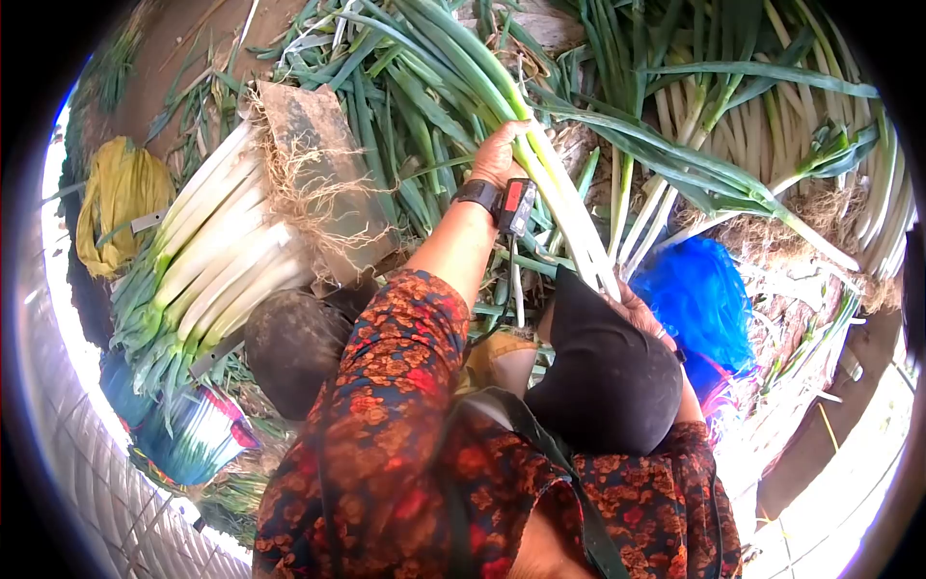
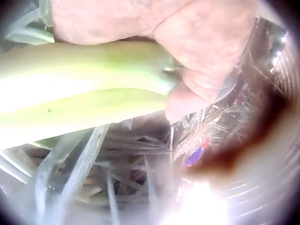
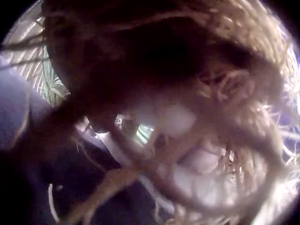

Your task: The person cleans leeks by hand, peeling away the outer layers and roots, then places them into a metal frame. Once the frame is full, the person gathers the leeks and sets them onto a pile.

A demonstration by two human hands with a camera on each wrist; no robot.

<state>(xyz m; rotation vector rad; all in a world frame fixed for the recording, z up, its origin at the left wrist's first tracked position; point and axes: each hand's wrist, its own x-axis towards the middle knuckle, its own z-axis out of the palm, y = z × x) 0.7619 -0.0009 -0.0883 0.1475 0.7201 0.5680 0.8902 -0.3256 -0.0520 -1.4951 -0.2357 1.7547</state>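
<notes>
A few long green onions (image 1: 555, 183) slant across the middle of the head view, white ends toward the knees and green leaves pointing away. My left hand (image 1: 502, 154) grips them where white turns to green; in the left wrist view its thumb and fingers curl round the pale green stalks (image 2: 84, 89). At the lower white end, my right hand (image 1: 641, 311) holds the stalks near the roots, partly hidden behind the dark-covered knee (image 1: 608, 376). Stringy roots (image 3: 243, 164) blur across the dim right wrist view and hide most of the fingers.
To the left, a row of green onions (image 1: 222, 232) lies with roots over a flat board (image 1: 323, 159). A yellow bag (image 1: 121, 203) sits beyond it. Right of the knees is a blue plastic bag (image 1: 699, 294); more green onions (image 1: 772, 135) are heaped at the upper right.
</notes>
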